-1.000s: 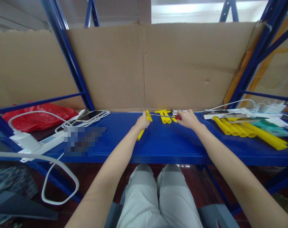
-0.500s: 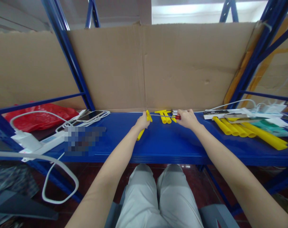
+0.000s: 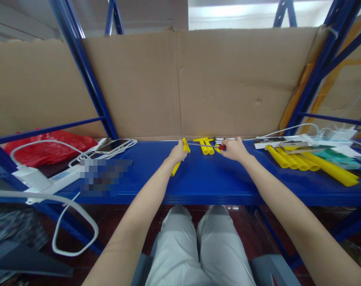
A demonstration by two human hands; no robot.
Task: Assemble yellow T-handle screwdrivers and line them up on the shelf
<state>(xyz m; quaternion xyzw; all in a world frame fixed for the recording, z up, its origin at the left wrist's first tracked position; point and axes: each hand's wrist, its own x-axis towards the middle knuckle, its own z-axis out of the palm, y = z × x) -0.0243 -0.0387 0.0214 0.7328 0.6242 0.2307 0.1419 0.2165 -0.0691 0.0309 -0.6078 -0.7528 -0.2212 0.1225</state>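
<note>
My left hand (image 3: pixel 177 152) is closed around a yellow T-shaped plastic piece (image 3: pixel 176 168), whose stem sticks out below the fist and whose crosspiece shows at the top. In my right hand (image 3: pixel 234 148) is a screwdriver (image 3: pixel 206 146), gripped by its red handle. Its thin metal shaft runs left to the crosspiece of the held piece; the fingers hide whether the tip sits in it. Behind the shaft, two similar yellow T-shaped pieces (image 3: pixel 204 150) lie side by side on the blue table (image 3: pixel 210 176). Another bit of yellow shows beside my right hand, partly covered.
Several yellow tubes (image 3: pixel 290 161) lie at the right with papers and a flat blade-like piece (image 3: pixel 313 149). At the left are a phone (image 3: pixel 111 146), white cables, a power strip (image 3: pixel 57 183) and a red plastic bag (image 3: pixel 54 146). Cardboard (image 3: pixel 139 87) stands along the back.
The view has shifted very slightly. Both hands keep nearly the same place, with the screwdriver still against or near the yellow piece.
</note>
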